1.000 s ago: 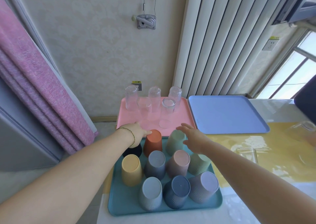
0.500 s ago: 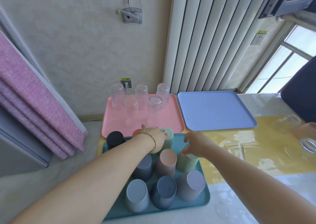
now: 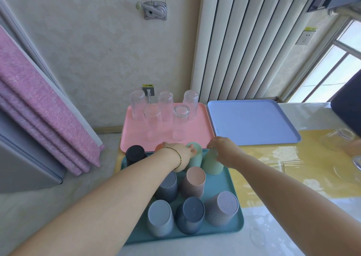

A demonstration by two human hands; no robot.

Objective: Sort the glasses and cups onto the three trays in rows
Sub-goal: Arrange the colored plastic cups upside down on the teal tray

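Note:
A teal tray (image 3: 235,207) holds several upside-down plastic cups. My left hand (image 3: 180,154) reaches over an orange cup (image 3: 159,147). Its fingers curl against the side of a mint green cup (image 3: 196,158). My right hand (image 3: 224,150) grips the top of a light green ribbed cup (image 3: 212,165), which leans at the tray's far right. A black cup (image 3: 134,154) stands at the far left. Behind, a pink tray (image 3: 199,132) carries several inverted clear glasses (image 3: 180,123). A blue tray (image 3: 252,121) lies bare beside it.
Clear glasses (image 3: 341,138) stand on the yellow cloth (image 3: 293,169) at the right, near a dark chair back (image 3: 349,103). The table's left edge drops to the floor beside a pink curtain (image 3: 39,107). A radiator stands behind the trays.
My left hand has shifted right from the orange cup to the mint green cup. My right hand has taken hold of the light green ribbed cup and tipped it.

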